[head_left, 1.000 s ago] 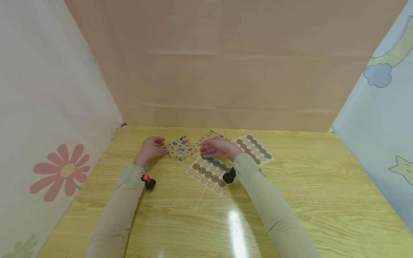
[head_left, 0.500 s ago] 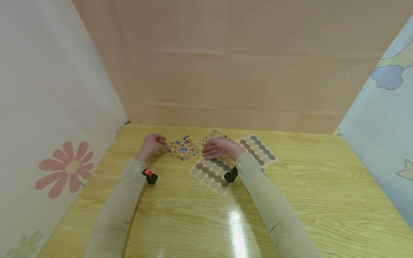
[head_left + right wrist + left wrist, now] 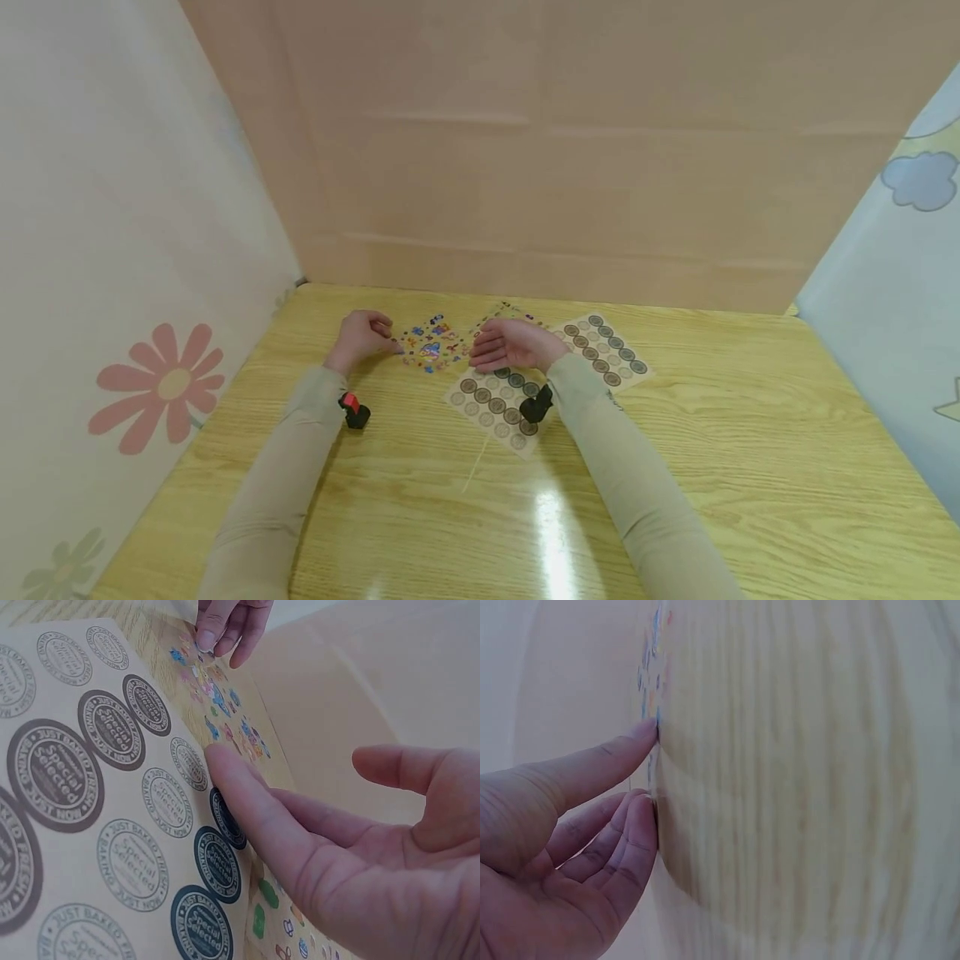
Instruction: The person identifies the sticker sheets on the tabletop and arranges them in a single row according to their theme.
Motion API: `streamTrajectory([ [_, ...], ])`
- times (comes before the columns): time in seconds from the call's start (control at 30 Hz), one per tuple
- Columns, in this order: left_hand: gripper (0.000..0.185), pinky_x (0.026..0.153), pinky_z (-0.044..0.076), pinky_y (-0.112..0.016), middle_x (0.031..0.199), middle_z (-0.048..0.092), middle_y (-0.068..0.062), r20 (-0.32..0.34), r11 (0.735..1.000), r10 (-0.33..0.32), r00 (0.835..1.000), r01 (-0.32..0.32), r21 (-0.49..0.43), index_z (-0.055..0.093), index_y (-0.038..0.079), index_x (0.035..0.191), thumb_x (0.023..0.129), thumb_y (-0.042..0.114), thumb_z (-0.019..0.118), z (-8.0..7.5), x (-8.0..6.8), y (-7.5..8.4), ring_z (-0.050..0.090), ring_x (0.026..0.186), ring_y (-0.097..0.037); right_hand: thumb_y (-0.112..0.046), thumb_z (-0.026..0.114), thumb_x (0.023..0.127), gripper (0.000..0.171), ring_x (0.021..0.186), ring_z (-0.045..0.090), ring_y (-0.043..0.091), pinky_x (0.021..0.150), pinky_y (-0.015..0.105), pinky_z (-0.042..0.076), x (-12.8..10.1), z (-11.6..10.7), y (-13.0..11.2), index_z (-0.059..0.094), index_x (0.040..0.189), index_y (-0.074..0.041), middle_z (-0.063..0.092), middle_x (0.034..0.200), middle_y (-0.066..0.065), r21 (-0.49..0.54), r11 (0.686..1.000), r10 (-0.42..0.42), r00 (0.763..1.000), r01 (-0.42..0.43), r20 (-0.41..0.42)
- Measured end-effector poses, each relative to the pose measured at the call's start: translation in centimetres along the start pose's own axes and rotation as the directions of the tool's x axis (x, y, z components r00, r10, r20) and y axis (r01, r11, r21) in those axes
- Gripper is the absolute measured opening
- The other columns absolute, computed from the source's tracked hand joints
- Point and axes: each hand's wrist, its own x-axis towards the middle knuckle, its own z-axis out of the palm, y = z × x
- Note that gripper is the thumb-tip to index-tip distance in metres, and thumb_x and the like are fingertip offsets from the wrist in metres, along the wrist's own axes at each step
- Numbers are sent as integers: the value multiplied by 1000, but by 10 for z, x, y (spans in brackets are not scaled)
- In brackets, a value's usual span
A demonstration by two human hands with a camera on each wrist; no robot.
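In the head view, my left hand is at the left edge of a clear sheet of small colourful stickers. Its thumb is extended and its tip touches down at the sheet's edge; the other fingers bend loosely beside it, with a gap between. My right hand lies sideways with fairly straight fingers, fingertips over the far corner of a paper sheet of round "Special Selected" labels. Nothing is held in it. Another clear sticker sheet is partly hidden behind this hand.
A second sheet of round labels lies to the right, partly behind the right wrist. A thin pale strip is on the wooden table. A tan backdrop rises behind the table, with patterned white panels on both sides.
The head view has turned slightly left, so everything appears shifted right. My left thumb and fingers have drawn a little closer together. The right hand stays at the label sheet's corner.
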Motion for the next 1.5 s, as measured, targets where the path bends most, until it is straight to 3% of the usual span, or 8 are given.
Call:
streamTrajectory([
  [0.5, 37, 79, 51, -38, 101, 64, -16, 26, 999, -12, 1000, 11, 31, 68, -4, 106, 76, 12, 83, 2, -2, 1, 58, 91, -28, -23, 38, 104, 48, 114, 54, 43, 96, 48, 48, 3, 4, 5, 39, 135, 13, 47, 130, 31, 34, 999, -8, 1000, 7, 16],
  [1.07, 31, 87, 48, -40, 103, 64, -16, 48, 992, -128, 991, 127, 20, 69, -1, 98, 75, 13, 83, 3, 1, 14, 56, 95, -29, -20, 38, 103, 45, 105, 58, 39, 94, 46, 50, 9, 6, 6, 42, 131, 14, 52, 118, 25, 83, 996, -9, 1000, 11, -17],
  [1.27, 28, 77, 51, -33, 97, 64, -12, 68, 985, -166, 984, 169, -42, 68, -2, 97, 75, 9, 82, 0, 5, 14, 57, 85, -23, -20, 37, 104, 44, 109, 57, 39, 94, 45, 50, 10, 7, 6, 43, 131, 14, 52, 117, 24, 89, 996, -11, 1000, 11, -8],
  [1.5, 29, 71, 50, -29, 91, 66, -10, 41, 991, -124, 991, 126, -49, 67, -3, 97, 74, 8, 82, -2, 6, 9, 59, 81, -21, -20, 42, 102, 43, 108, 57, 39, 92, 45, 51, 11, 8, 7, 46, 130, 13, 53, 116, 25, 101, 995, -6, 1000, 8, -20],
])
